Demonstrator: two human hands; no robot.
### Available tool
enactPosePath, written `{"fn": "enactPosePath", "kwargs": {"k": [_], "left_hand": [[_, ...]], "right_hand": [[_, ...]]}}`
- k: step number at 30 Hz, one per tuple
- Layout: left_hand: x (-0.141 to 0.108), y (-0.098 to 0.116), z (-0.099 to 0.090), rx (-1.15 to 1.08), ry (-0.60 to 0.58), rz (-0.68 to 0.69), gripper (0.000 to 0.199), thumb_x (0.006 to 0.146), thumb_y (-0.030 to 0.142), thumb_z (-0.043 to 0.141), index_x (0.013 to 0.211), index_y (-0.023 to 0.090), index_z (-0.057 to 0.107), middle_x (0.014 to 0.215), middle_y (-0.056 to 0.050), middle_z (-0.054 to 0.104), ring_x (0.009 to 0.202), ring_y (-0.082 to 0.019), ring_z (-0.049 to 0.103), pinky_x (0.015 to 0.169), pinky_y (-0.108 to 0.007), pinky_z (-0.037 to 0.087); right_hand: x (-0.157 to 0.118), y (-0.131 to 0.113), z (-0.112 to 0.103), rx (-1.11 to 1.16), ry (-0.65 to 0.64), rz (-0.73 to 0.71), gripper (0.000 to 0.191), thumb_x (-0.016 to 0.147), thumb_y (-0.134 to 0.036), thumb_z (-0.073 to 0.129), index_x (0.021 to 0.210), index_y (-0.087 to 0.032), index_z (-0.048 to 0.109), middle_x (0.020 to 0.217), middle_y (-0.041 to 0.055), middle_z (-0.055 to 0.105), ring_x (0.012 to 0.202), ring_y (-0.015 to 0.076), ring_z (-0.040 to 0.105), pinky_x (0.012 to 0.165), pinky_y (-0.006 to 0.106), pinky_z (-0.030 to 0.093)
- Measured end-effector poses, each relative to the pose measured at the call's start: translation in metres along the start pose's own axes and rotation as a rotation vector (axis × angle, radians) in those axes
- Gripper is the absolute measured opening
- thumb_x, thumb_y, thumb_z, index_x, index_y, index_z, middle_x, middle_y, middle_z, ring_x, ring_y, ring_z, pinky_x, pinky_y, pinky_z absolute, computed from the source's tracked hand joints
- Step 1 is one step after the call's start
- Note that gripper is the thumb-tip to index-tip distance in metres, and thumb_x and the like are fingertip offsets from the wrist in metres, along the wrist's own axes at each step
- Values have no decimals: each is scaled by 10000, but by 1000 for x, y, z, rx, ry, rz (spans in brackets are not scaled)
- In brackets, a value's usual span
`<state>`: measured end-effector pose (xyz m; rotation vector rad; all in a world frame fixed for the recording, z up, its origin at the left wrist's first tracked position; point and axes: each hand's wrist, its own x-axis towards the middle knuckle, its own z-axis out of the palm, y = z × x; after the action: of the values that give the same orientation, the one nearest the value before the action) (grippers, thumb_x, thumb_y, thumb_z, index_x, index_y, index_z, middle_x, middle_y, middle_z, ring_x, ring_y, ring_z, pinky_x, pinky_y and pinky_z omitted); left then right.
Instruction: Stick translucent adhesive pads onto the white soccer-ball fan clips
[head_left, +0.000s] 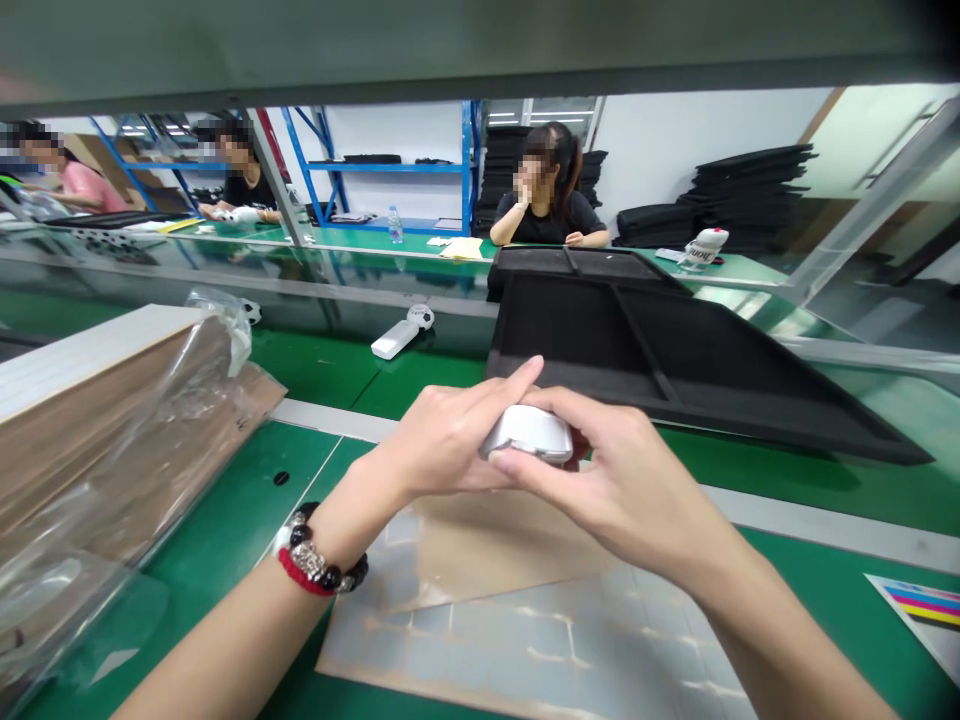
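A small white plastic piece with rounded edges [531, 430] is held between both hands, above the middle of the bench. Its far end is hidden by the fingers. My left hand [457, 430] is wrapped round it from the left, with a beaded bracelet [311, 555] on that wrist. From the right, my right hand [611, 455] grips the same piece, its thumb along the near edge. Below them lies a greyish sheet with pale rectangular outlines [487, 650], partly covered by a brown translucent sheet [495, 550].
Beyond my hands are a black divided tray [577, 325] and a white device with a football-patterned end [401, 335]. Plastic-wrapped boards [112, 400] stand at left. A colour-striped card [922, 610] lies at right. A co-worker [551, 195] sits opposite; a frame beam crosses overhead.
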<state>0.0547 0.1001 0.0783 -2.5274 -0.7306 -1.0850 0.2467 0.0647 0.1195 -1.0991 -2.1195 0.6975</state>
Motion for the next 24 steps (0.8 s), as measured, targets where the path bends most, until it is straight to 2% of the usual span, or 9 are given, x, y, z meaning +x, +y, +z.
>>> {"fn": "enactPosePath", "kwargs": {"k": [2,6,8,10,13,16,18,21,24], "left_hand": [[-2,-7,-2,-10,-141,-98,708,915,639,473,1426,150,436,1188,-121,685,995,-208,700,747,-272,574],[-20,-45,1,-40,-388,-668,580,921,632,455,1377,278,513,1334,-46,611,1195,-220,606,966,-342,530],[-33,-72,8,0,-427,-829,568,925,581,462,1358,221,539,1390,-88,558,1273,-271,543,1028,-402,496],[-46,-99,18,45,-454,-934,593,881,506,555,1360,156,539,1417,-148,513,1320,-319,490,1093,-451,438],[-60,-133,38,99,-459,-1060,595,870,422,588,1422,231,481,1506,-131,394,1432,-324,344,1154,-462,366],[-72,-154,58,123,-457,-1156,490,881,381,597,1356,269,553,1562,-104,296,1462,-349,268,1168,-530,322],[-78,-164,69,128,-442,-1185,456,880,391,617,1302,220,591,1575,-111,265,1451,-358,271,1168,-566,300],[-85,-173,82,129,-369,-1165,418,898,397,600,1259,187,605,1545,-105,304,1408,-321,329,1164,-547,307],[-88,-174,85,123,-272,-1124,332,892,316,586,1206,230,655,1460,-89,372,1326,-291,424,1150,-478,349]], "right_hand": [[4,12,-9,-35,46,67,214,874,-398,659,874,-191,712,713,-5,690,580,141,591,518,246,403],[13,46,-27,-84,381,241,339,860,-500,646,919,-177,731,724,34,712,580,197,673,538,281,486],[15,60,-31,-121,539,265,441,849,-459,657,1168,-155,673,958,104,737,755,258,722,657,336,546],[17,66,-26,-169,565,238,636,845,-402,650,1395,-116,506,1289,194,619,1022,317,684,830,411,546],[14,58,4,-203,338,122,529,898,-346,578,1364,-104,520,1386,204,534,1126,308,622,931,442,504],[4,39,54,-163,-44,55,185,923,-227,547,999,-176,708,978,77,720,844,208,688,775,324,539],[-4,27,87,-157,-225,51,172,908,-149,555,934,-184,721,934,58,716,837,204,688,743,301,530],[-13,20,122,-179,-336,91,176,924,-179,576,1030,-143,711,1003,103,684,893,252,680,775,351,529],[-14,19,137,-194,-372,114,185,953,-188,552,1046,-136,703,1033,111,659,971,264,653,853,371,511]]}}
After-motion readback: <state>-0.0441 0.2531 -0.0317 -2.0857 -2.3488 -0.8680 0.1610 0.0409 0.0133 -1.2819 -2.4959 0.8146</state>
